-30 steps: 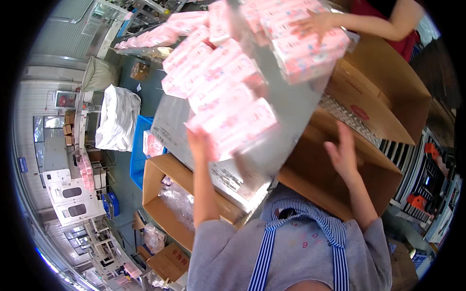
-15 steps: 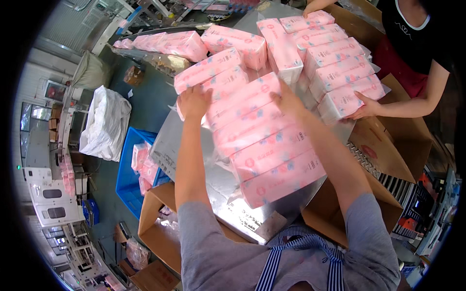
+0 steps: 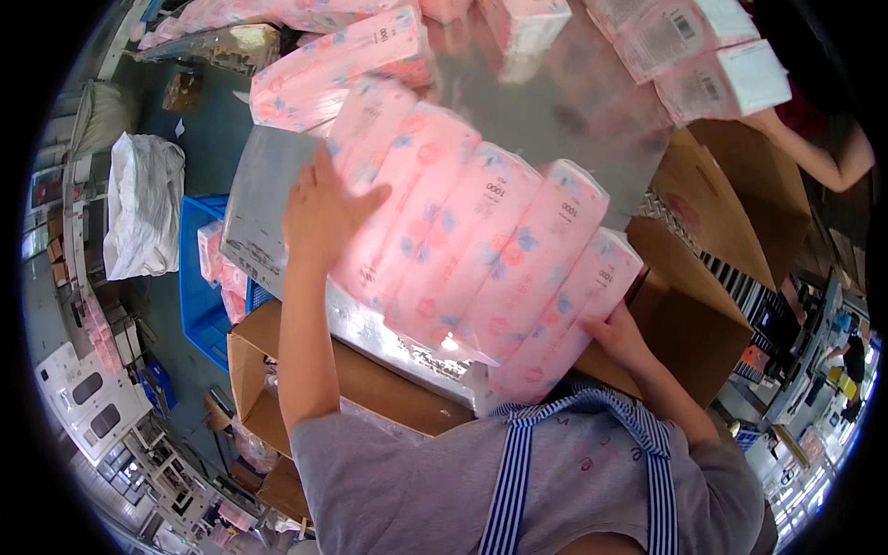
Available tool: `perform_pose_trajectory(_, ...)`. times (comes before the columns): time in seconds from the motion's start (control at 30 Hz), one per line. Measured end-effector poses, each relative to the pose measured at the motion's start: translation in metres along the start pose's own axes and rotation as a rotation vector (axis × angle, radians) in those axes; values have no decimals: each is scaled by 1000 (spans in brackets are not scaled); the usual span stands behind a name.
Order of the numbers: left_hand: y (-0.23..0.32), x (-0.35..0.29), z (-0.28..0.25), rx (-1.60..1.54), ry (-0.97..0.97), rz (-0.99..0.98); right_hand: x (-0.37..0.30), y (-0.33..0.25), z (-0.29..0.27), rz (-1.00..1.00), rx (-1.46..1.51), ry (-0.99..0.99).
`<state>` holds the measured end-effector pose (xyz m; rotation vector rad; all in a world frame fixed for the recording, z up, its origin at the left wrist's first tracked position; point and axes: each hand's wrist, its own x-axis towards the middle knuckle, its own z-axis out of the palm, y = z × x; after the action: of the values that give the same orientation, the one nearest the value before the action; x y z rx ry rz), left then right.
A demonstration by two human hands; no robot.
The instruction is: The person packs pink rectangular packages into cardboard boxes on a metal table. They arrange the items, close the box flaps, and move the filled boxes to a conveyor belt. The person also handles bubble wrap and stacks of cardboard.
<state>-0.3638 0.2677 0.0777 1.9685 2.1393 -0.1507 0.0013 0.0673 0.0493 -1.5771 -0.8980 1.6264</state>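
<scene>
Left: I see left hand spread wide at the pink pack row | Right: right hand against its other end, hold unclear to me | Row: on metal table, between hands

Five packs are lined up long side to long side, with their ends slightly staggered. Each is elongated, box-shaped and wrapped in clear, shiny film, with pink marked by blue and pink flowers. White end faces are shown by the two rightmost. The row is slanted across the metal table, flanked at its left by the spread left hand; the nearest pack is touched by the right hand.
</scene>
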Motion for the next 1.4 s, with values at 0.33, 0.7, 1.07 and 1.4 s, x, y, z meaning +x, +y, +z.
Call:
perform_pose_trajectory(0.33, -132, -38, 41, -1304, -503, -446, 97, -57, -16, 171, -182, -308)
perform_pose_trajectory(0.7, -73, -107, 51, -1642, -579, -394, 67, -39, -79, 165, -3, -361)
perform_pose_trajectory(1.07, 128, -148, 4, -1418, -1126, -265, -158, -46, -334, 443, 306, -185)
perform_pose_trajectory(1.4, 330, -100, 191, -736, -1282, -37, -122, 95, -382, 329, -1006, 270)
